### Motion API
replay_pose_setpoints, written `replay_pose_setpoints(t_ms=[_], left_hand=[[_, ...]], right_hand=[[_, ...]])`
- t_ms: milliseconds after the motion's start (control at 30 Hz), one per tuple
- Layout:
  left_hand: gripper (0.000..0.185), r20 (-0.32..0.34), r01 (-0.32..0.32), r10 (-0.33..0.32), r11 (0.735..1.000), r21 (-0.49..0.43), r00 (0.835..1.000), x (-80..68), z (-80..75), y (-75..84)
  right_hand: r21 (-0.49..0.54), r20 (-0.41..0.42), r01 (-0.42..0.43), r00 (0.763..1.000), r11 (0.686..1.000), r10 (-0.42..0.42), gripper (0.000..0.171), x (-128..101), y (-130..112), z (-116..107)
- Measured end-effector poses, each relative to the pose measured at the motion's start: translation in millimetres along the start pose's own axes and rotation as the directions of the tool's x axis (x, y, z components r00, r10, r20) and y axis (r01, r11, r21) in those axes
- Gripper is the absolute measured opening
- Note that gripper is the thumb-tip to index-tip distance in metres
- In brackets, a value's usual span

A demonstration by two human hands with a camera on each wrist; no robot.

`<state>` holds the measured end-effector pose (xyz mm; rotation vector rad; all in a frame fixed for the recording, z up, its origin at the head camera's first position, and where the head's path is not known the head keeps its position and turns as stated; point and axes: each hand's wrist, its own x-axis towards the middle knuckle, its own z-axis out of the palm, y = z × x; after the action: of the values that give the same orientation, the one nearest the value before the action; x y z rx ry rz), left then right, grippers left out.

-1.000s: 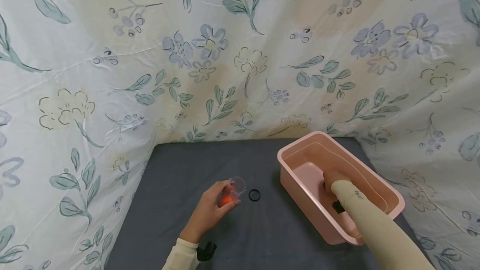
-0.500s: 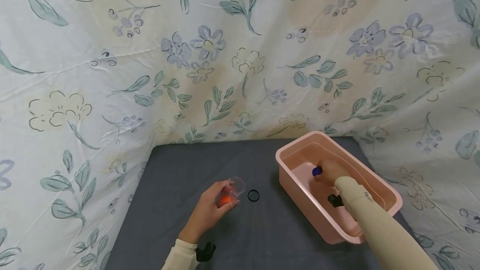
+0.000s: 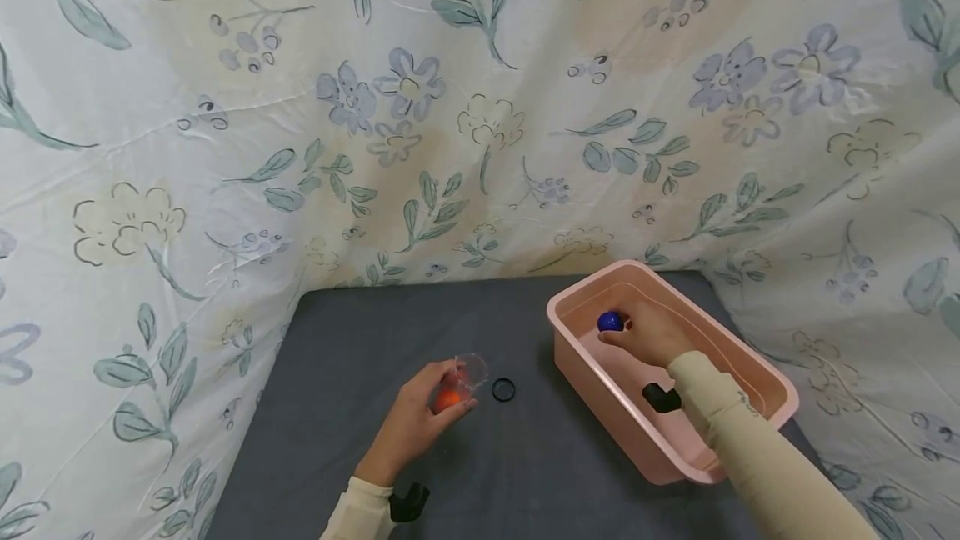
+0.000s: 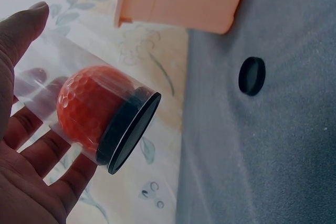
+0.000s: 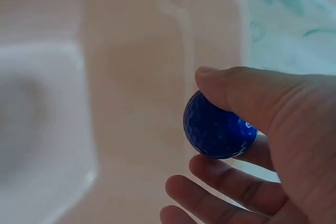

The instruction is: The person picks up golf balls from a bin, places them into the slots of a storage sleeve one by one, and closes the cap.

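While our left hand [image 3: 416, 423] has kept its place near the middle of the grey table [image 3: 337, 340], our right hand [image 3: 648, 336] has risen inside the pink tub [image 3: 675, 457] since a second ago. Then it lay low on the tub floor with nothing showing in it; now it sits nearer the far left corner and pinches a blue ball [image 3: 611, 322] between thumb and fingers. The right wrist view shows the thumb pressed over the ball [image 5: 218, 127] and the fingers cupped beneath it.

Our left hand [image 4: 23, 145] grips a clear tube [image 4: 68, 98], fingers curled round it, with an orange ball [image 4: 92, 103] inside resting against a black cap [image 4: 128, 132] at its end. A black ring [image 3: 504, 390] lies on the table just right of the tube, between it and the tub. Flowered cloth [image 3: 450, 107] hangs behind and to both sides. The tub's near wall stands between the two hands.
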<state>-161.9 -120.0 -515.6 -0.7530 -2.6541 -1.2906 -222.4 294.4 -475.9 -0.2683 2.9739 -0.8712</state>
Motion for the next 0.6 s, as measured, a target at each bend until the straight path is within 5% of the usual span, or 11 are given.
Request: replay_pose_setpoints(t_ms=[267,600], left_hand=[[0.052,0.003,-0.005,0.005,1.0,0.0,1.0,0.1,-0.3,1.4],[0.05,-0.003,-0.006,0.006,1.0,-0.005,1.0,-0.4,-0.5,3.8]], right_hand=[[0.044,-0.042,0.109,0.993,0.993,-0.107,0.027,-5,-54,-11],[0.137,-0.099,0.206,0.976,0.969,-0.193,0.044,-21,-111,-14]])
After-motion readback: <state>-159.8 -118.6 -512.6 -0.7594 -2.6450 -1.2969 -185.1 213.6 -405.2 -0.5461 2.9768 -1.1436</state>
